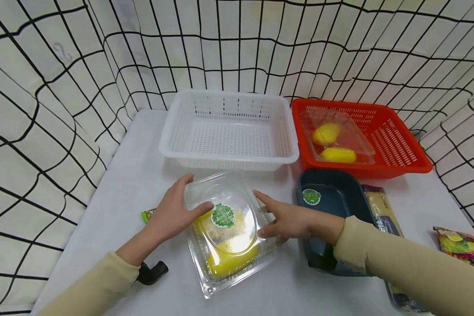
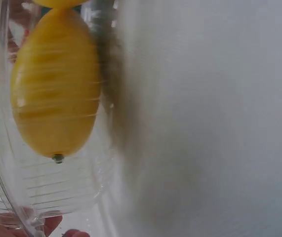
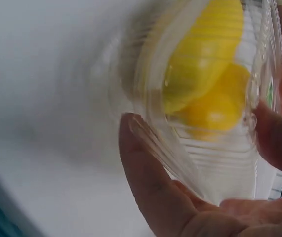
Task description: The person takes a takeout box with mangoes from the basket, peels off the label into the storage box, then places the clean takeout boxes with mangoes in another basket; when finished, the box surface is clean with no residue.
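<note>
Beige sleeves [image 1: 411, 263] lead to left hand [image 1: 175, 210] and right hand [image 1: 286, 218], fingers clamped on a clear box [image 1: 229, 232], lower centre; squeeze too hard, I'd say, and its lid [image 1: 205, 188] could pop, spilling yellow fruit [image 1: 231, 262].

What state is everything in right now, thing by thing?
Left hand: gripping the front clear container.
Right hand: gripping its opposite side.
Front clear container: looks closed, yellow fruits inside.
White basket: upright, open-topped.
Red basket: upright, open-topped.
Rear clear container: looks closed, lying in red basket, two yellow fruits inside.
Dark blue tub: upright, partly hidden.
Long packet: lying down, partly hidden.
Fruit-print packet: lying down; sealed or not, unclear.
Small green packet: mostly hidden.
</note>
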`<state>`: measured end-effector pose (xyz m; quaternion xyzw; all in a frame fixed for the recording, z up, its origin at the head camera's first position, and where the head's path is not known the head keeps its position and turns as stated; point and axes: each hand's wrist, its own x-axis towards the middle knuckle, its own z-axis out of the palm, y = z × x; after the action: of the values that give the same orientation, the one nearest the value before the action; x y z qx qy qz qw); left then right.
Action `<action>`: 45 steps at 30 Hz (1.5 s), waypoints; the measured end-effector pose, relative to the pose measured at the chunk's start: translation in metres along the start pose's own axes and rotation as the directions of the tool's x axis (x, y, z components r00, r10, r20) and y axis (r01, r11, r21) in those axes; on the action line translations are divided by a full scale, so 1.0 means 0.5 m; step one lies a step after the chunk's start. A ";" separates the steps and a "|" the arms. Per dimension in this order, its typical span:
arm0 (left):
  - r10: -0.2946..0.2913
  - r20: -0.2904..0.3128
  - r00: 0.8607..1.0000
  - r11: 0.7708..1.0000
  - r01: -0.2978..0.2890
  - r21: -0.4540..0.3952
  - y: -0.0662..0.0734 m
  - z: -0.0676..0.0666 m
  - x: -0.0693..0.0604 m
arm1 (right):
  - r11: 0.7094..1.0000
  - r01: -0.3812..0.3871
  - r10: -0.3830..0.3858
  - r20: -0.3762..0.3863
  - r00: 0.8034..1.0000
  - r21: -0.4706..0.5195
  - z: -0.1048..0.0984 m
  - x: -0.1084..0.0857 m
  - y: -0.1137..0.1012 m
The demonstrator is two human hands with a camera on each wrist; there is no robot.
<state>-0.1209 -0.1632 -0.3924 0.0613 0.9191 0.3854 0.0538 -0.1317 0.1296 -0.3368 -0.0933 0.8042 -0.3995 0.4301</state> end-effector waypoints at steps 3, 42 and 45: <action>-0.014 -0.033 0.999 0.999 0.015 0.033 -0.002 0.007 -0.009 | 0.998 0.013 -0.016 -0.039 0.999 -0.067 -0.013 0.004 -0.003; 0.228 0.245 0.942 0.952 -0.268 0.146 0.034 -0.051 -0.053 | 0.668 0.050 -0.244 -0.155 0.957 -0.742 0.068 -0.023 -0.008; 0.207 0.292 0.934 0.954 -0.259 0.150 0.031 -0.053 -0.044 | 0.672 0.094 -0.235 -0.091 0.968 -0.735 0.047 -0.015 -0.010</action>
<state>-0.1021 -0.1744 -0.3615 0.2275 0.9210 0.2893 0.1277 -0.1102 0.1166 -0.3359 -0.2919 0.9194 -0.0933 0.2465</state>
